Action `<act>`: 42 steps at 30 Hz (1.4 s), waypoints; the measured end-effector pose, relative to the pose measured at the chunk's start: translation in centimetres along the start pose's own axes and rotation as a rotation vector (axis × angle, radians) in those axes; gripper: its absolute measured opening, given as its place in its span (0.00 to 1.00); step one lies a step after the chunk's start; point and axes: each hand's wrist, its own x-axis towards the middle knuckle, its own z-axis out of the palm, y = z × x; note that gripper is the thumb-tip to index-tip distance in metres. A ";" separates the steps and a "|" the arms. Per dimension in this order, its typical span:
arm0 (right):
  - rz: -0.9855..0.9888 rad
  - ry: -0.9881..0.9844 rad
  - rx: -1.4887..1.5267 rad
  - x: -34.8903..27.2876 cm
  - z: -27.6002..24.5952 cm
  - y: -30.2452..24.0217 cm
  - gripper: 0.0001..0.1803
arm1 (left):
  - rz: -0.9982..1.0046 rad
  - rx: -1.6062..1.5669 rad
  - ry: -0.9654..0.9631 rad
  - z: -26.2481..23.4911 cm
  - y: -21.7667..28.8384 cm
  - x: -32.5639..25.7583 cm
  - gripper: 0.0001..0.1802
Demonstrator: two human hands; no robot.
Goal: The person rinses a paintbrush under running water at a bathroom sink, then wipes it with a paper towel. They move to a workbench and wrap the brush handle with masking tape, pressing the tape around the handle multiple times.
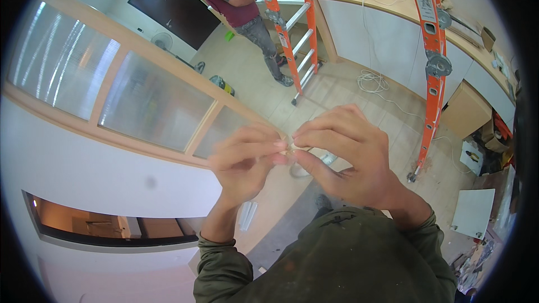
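My left hand (244,160) and my right hand (351,154) meet in front of my chest, their fingertips almost touching. The fingers of both are pinched together around something small and pale. It is too small and too covered by the fingertips to name. The left hand is slightly smeared by motion. Below the fingertips, partly behind the right thumb, a pale round thing (301,170) shows near the floor; its kind is unclear.
A wooden frame with translucent panes (151,101) runs along the left. An orange ladder (435,78) stands at the right, with another ladder part (307,39) farther back. Beyond, a person (241,17) stands at a counter. A white cable (373,81) lies coiled on the floor.
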 end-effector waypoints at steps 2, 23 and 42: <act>-0.009 0.005 0.014 0.1 0.1 0.3 0.13 | 0.028 0.005 0.032 0.2 -0.3 0.2 0.09; 0.080 -0.167 0.209 0.9 -0.3 0.7 0.13 | -0.163 -0.202 -0.074 -0.9 -0.7 0.3 0.11; 0.052 -0.110 0.131 0.9 0.5 1.0 0.10 | 0.008 0.256 0.222 2.6 -1.8 -1.9 0.02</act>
